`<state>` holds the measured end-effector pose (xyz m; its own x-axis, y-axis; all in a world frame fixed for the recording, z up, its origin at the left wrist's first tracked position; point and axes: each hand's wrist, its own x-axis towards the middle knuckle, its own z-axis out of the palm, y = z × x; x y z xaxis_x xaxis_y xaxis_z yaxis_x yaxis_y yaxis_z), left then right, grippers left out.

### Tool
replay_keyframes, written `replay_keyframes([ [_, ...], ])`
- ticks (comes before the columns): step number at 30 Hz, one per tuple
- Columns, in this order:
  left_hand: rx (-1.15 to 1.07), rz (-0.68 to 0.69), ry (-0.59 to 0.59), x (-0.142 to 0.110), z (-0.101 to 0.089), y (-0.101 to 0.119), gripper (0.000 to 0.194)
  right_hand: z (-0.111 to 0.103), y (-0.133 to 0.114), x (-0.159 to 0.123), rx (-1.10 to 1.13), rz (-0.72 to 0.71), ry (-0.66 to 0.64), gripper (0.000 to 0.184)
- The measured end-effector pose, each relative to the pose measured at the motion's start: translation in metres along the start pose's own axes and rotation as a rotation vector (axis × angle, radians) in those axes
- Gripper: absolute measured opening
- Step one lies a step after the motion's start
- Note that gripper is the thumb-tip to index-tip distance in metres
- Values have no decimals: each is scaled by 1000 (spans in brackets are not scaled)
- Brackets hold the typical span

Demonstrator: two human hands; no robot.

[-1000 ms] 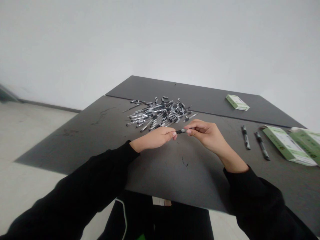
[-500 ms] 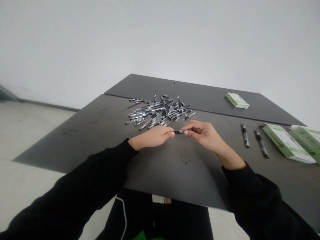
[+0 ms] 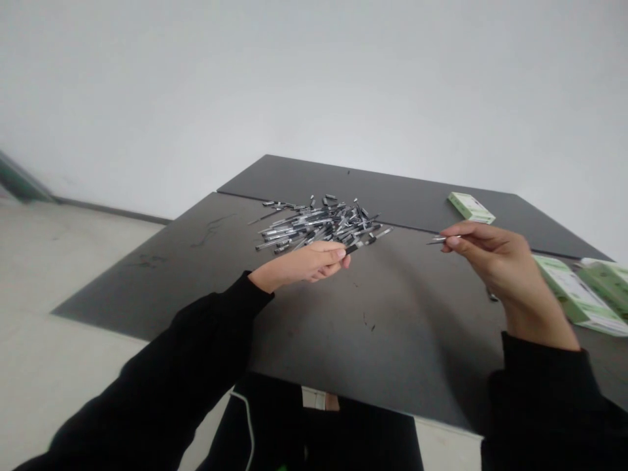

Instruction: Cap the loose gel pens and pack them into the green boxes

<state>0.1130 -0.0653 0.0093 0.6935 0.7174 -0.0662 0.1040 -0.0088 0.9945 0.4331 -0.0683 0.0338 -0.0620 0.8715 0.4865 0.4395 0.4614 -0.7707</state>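
Observation:
My left hand (image 3: 314, 260) is closed on a pen barrel (image 3: 351, 249), its dark end jutting from between thumb and forefinger; the rest is inside the hand. Off to the right, the fingertips of my right hand (image 3: 490, 255) pinch a thin, silvery pen refill (image 3: 436, 241) whose pointed end faces left. Just beyond my left hand lies a loose pile of pens and pen parts (image 3: 314, 222), clear and black. A pen end (image 3: 492, 296) shows under my right wrist, the remainder hidden by it.
Flat green-and-white boxes (image 3: 564, 294) lie at the right of the dark table (image 3: 314, 347). Another green-and-white box (image 3: 471, 208) is farther back, beyond the seam between the tabletops. A white wall (image 3: 314, 85) stands behind.
Both hands were together on one pen. My right hand has pulled away to the right with the refill, while my left hand keeps the barrel.

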Motion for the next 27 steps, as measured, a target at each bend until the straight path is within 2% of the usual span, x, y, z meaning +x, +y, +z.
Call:
replay_keyframes([
  [2,-38,81,21,1,-4,4,24,5,18,2,-11,87,-50,32],
  [3,-47,113,74,2,-7,5,23,9,27,4,-17,119,-36,36],
  [6,-103,143,349,2,-26,5,18,17,57,8,-69,189,93,37],
  [9,-259,131,549,-1,-47,7,19,13,81,9,-262,324,115,24],
  [12,-359,115,622,-4,-56,10,23,7,97,8,-536,460,40,16],
  [14,-344,82,630,-3,-53,12,26,6,104,6,-633,469,-1,16],
  [17,-274,44,599,1,-44,12,33,12,110,5,-699,304,61,25],
  [20,-197,65,576,4,-38,10,34,30,102,4,-689,66,135,25],
  [22,-160,87,555,4,-36,10,33,54,86,3,-625,-106,71,18],
  [24,-135,93,533,3,-35,9,33,82,66,3,-567,-291,-54,20],
  [27,-121,101,539,2,-36,9,33,121,41,10,-576,-435,-204,29],
])
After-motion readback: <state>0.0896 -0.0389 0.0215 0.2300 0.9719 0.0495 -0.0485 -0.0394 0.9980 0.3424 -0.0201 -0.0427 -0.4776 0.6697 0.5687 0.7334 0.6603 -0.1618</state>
